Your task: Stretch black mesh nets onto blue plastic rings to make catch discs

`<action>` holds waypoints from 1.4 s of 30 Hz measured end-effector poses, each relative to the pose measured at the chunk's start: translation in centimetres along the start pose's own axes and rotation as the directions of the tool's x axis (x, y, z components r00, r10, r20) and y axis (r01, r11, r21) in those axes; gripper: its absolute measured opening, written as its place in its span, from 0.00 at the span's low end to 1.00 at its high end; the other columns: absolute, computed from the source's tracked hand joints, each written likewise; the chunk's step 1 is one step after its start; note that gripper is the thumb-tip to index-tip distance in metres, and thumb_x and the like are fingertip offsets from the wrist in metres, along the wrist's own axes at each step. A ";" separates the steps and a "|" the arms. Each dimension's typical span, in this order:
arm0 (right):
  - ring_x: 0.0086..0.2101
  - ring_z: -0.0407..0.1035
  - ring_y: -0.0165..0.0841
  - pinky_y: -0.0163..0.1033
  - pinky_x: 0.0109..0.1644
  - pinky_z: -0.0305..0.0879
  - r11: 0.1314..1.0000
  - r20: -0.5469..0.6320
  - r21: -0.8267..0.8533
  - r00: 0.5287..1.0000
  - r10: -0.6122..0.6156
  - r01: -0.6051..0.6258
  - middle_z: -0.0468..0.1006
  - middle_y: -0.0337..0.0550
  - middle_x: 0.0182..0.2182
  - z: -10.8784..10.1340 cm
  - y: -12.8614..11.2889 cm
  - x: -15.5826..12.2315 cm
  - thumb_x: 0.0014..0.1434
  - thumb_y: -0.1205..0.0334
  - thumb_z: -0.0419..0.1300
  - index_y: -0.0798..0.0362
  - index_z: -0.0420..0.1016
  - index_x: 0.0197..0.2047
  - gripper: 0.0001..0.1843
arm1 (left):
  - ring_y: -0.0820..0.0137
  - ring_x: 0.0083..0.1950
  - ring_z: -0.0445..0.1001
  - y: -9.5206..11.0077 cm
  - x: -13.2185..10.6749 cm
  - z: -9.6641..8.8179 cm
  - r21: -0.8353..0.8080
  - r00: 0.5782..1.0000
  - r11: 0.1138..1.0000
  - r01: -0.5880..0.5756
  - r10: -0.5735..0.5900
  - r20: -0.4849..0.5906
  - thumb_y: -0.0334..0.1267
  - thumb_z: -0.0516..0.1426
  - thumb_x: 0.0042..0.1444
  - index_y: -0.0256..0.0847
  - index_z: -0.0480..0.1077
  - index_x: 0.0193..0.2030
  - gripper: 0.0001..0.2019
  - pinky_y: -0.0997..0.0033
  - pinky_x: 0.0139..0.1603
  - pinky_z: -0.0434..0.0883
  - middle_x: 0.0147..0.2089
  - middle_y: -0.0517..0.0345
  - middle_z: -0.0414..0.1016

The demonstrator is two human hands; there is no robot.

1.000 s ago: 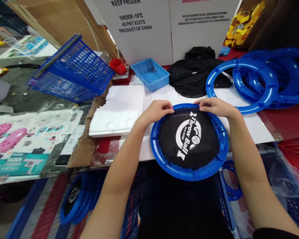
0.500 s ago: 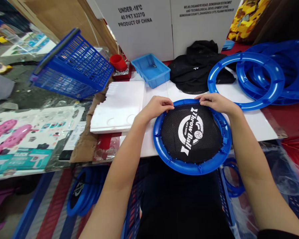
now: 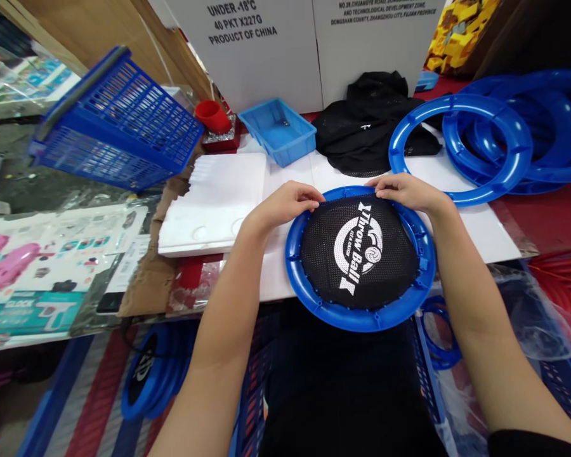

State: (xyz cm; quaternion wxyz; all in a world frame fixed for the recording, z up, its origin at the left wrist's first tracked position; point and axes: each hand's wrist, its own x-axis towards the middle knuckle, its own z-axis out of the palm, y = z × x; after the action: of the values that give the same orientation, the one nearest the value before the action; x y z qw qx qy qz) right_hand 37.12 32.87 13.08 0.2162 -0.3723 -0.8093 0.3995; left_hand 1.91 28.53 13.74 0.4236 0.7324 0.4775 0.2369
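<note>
A round black mesh net [image 3: 314, 266] printed "Throw Ball" lies inside a blue plastic ring [image 3: 361, 319] at the table's front edge. At the ring's far left side, my left hand [image 3: 292, 202] pinches the net's edge between thumb and fingers. My right hand [image 3: 406, 190] grips the net's far edge, its fingertips at the ring's top. Along the near and left sides the net's border sits against small pegs on the ring. On the right, a gap shows between net and ring.
Loose blue rings [image 3: 523, 149] are piled at the right. Behind the work lie black mesh cloth [image 3: 356, 136] and a light-blue tray [image 3: 285, 136]. White foam [image 3: 214, 203], a red cup [image 3: 212, 116] and a blue basket [image 3: 124, 127] stand left. Finished-looking discs [image 3: 147, 374] sit below the table.
The whole view has shifted slightly, so things appear a little further left. Both hands keep their pinch on the net's far edge, with hardly any movement against the ring.
</note>
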 end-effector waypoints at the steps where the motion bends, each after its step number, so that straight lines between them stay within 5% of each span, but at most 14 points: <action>1: 0.58 0.76 0.48 0.60 0.70 0.65 1.000 -0.009 -0.009 1.000 -0.002 0.002 0.83 0.43 0.60 0.1 0.0 0.0 0.64 0.46 0.65 0.47 0.80 0.35 0.14 | 0.63 0.43 0.81 0.0 0.0 0.1 0.043 1.000 0.999 -0.015 0.015 -0.003 0.38 0.62 0.60 0.38 0.84 0.46 0.11 0.59 0.50 0.79 0.45 0.48 0.86; 8: 0.58 0.76 0.50 0.60 0.70 0.65 1.000 -0.004 0.010 1.000 -0.015 0.015 0.84 0.44 0.59 -0.1 0.4 0.2 0.63 0.48 0.66 0.48 0.81 0.34 0.13 | 0.62 0.49 0.82 1.3 -0.3 0.4 0.433 0.988 0.893 -0.121 0.151 -0.036 0.31 0.56 0.63 0.39 0.84 0.51 0.16 0.60 0.57 0.76 0.49 0.48 0.86; 15: 0.61 0.74 0.51 0.61 0.71 0.64 1.000 0.029 -0.002 1.000 0.005 -0.005 0.82 0.44 0.61 -0.4 0.4 0.3 0.63 0.48 0.67 0.48 0.81 0.33 0.13 | 0.59 0.53 0.81 2.0 -0.4 0.5 0.561 0.985 0.814 -0.151 0.174 0.013 0.31 0.53 0.67 0.35 0.84 0.50 0.17 0.57 0.62 0.75 0.52 0.43 0.85; 42: 0.61 0.73 0.49 0.59 0.71 0.65 0.995 0.018 -0.096 1.000 0.007 -0.005 0.82 0.44 0.60 0.2 -0.5 0.6 0.62 0.52 0.64 0.47 0.82 0.35 0.10 | 0.60 0.46 0.84 0.1 1.3 -0.7 0.204 0.997 0.979 0.020 -0.005 -0.073 0.35 0.66 0.57 0.43 0.87 0.41 0.07 0.60 0.55 0.77 0.43 0.54 0.88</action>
State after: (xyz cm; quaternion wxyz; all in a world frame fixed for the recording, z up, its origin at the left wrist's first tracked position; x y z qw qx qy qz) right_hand 36.46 33.01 13.44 0.1895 -0.3813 -0.8284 0.3640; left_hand 1.99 29.95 14.13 0.3301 0.7600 0.5189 0.2102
